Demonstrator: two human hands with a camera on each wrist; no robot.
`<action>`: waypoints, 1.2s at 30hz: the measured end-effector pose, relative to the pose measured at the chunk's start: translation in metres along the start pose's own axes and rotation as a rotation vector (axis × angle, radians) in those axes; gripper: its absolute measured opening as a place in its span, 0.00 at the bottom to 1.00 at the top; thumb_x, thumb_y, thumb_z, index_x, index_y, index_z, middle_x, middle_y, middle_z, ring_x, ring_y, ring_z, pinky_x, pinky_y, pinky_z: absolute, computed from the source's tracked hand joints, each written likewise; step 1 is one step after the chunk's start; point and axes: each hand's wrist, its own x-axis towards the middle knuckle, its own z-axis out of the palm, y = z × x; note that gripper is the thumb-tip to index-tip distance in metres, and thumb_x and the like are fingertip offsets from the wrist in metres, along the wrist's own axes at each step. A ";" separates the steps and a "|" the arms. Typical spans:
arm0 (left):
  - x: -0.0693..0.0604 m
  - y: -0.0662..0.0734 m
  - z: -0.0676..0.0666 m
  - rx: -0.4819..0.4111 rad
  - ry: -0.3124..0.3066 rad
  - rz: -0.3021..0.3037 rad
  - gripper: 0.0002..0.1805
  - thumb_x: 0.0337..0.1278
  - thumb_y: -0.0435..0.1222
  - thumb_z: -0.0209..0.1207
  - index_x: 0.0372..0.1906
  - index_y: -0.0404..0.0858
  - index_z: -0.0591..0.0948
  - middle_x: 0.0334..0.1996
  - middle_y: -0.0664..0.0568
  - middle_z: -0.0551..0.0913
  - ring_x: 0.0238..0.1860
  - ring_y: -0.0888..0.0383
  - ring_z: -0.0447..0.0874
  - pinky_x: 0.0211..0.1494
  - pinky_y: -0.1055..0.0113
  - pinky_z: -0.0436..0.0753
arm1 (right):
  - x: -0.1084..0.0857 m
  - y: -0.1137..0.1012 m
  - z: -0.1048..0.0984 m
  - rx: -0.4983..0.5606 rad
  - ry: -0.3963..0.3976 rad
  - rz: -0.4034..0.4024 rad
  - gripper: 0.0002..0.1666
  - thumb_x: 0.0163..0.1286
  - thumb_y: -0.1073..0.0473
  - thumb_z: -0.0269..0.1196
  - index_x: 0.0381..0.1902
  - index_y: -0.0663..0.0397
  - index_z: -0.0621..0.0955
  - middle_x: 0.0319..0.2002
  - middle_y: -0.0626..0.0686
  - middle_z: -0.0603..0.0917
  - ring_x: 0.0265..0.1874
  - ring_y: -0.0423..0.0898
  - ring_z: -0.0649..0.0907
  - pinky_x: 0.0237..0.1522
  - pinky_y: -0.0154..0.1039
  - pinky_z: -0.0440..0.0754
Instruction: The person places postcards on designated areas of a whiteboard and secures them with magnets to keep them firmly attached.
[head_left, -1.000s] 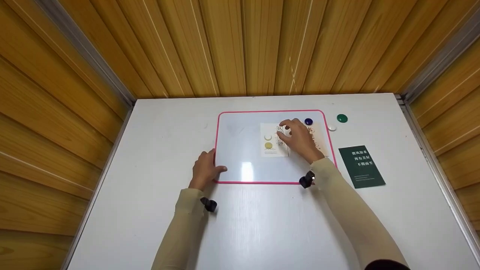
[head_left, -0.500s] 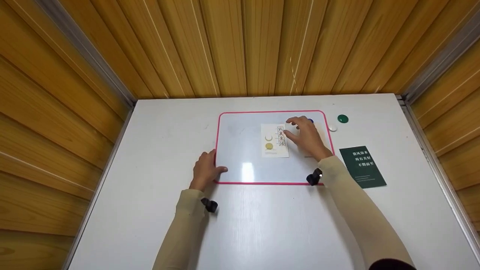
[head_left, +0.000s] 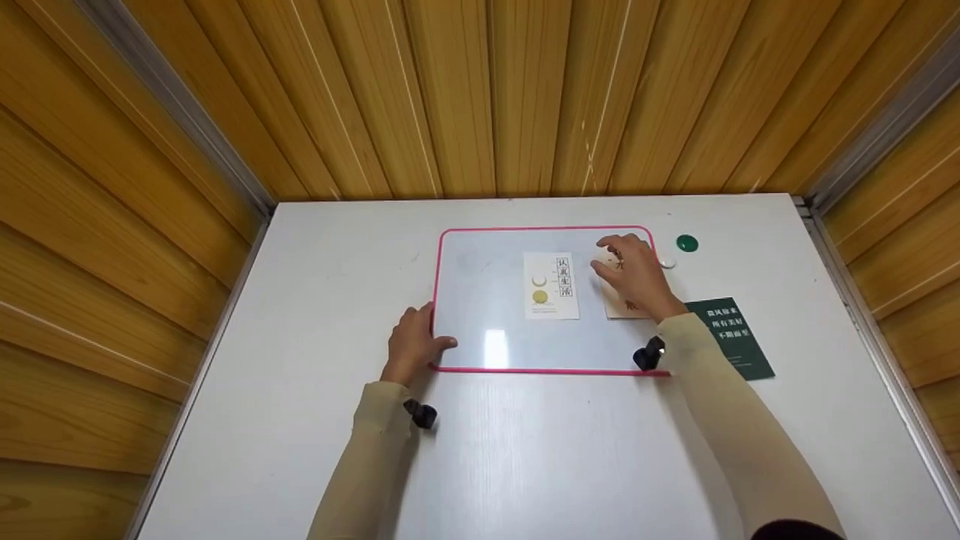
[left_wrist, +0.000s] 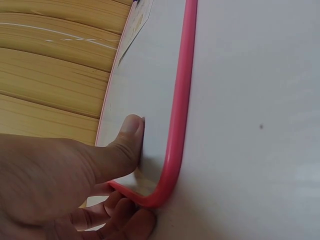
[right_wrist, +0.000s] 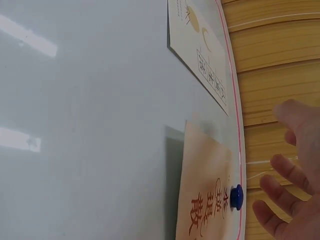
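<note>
My left hand (head_left: 414,341) grips the lower left part of a pink-framed whiteboard (head_left: 480,300); in the left wrist view its thumb lies on the surface and its fingers curl round the frame at the corner. My right hand (head_left: 637,274) is raised over the board's right side, fingers loosely bent and holding nothing. Beneath it lies a peach card (head_left: 616,306), partly covered by the hand in the head view. The right wrist view shows a blue round magnet (right_wrist: 237,197) at that card's top end. Left of it, a white card (head_left: 547,289) with a moon print lies on the board.
Right of the board, a green round magnet (head_left: 687,243) and a white round magnet (head_left: 667,263) lie on the white table (head_left: 525,450). A dark green card (head_left: 739,345) lies nearer, partly behind the right sleeve. Wood-grain panels (head_left: 465,97) enclose the table's back and sides.
My right hand has moved right, from over the white card to over the peach card, uncovering the white card's lettering. My left hand has stayed on the board's edge.
</note>
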 end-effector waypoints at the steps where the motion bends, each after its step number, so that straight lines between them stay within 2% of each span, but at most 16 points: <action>1: 0.000 0.000 0.000 -0.004 -0.003 -0.001 0.45 0.49 0.40 0.79 0.73 0.35 0.72 0.47 0.41 0.80 0.45 0.47 0.79 0.54 0.48 0.80 | 0.000 0.002 -0.001 -0.005 0.002 0.003 0.28 0.72 0.53 0.69 0.65 0.54 0.78 0.59 0.61 0.77 0.57 0.57 0.76 0.63 0.55 0.77; 7: -0.001 0.000 0.000 -0.014 -0.001 0.007 0.45 0.49 0.40 0.79 0.73 0.36 0.73 0.47 0.42 0.80 0.46 0.47 0.80 0.55 0.48 0.80 | 0.000 0.015 -0.012 -0.029 0.004 0.051 0.28 0.73 0.52 0.67 0.67 0.54 0.77 0.63 0.61 0.75 0.61 0.60 0.73 0.66 0.59 0.72; 13: -0.001 -0.001 0.000 -0.011 -0.002 0.018 0.45 0.49 0.40 0.79 0.72 0.35 0.73 0.47 0.41 0.79 0.45 0.47 0.79 0.54 0.48 0.80 | 0.000 0.025 -0.023 -0.026 0.000 0.119 0.30 0.73 0.52 0.67 0.69 0.51 0.75 0.63 0.63 0.73 0.60 0.61 0.72 0.65 0.60 0.73; 20: -0.002 -0.001 0.000 -0.016 -0.002 0.018 0.45 0.49 0.40 0.79 0.72 0.35 0.73 0.47 0.41 0.79 0.46 0.46 0.79 0.55 0.48 0.80 | 0.001 0.039 -0.031 -0.080 0.025 0.118 0.29 0.73 0.54 0.67 0.68 0.56 0.75 0.61 0.66 0.73 0.60 0.64 0.71 0.66 0.62 0.70; 27: -0.001 -0.001 0.000 0.015 -0.005 0.009 0.45 0.49 0.41 0.79 0.72 0.35 0.73 0.47 0.41 0.79 0.45 0.46 0.79 0.54 0.48 0.80 | -0.002 0.051 -0.036 -0.132 0.066 0.116 0.29 0.73 0.56 0.66 0.67 0.61 0.75 0.63 0.70 0.72 0.64 0.70 0.67 0.66 0.66 0.66; 36: -0.001 -0.001 0.000 0.012 -0.002 0.011 0.46 0.49 0.41 0.79 0.73 0.35 0.72 0.50 0.39 0.79 0.48 0.45 0.80 0.57 0.46 0.79 | -0.004 0.062 -0.040 -0.219 0.082 0.216 0.29 0.73 0.54 0.65 0.67 0.63 0.75 0.65 0.74 0.69 0.60 0.72 0.67 0.59 0.67 0.70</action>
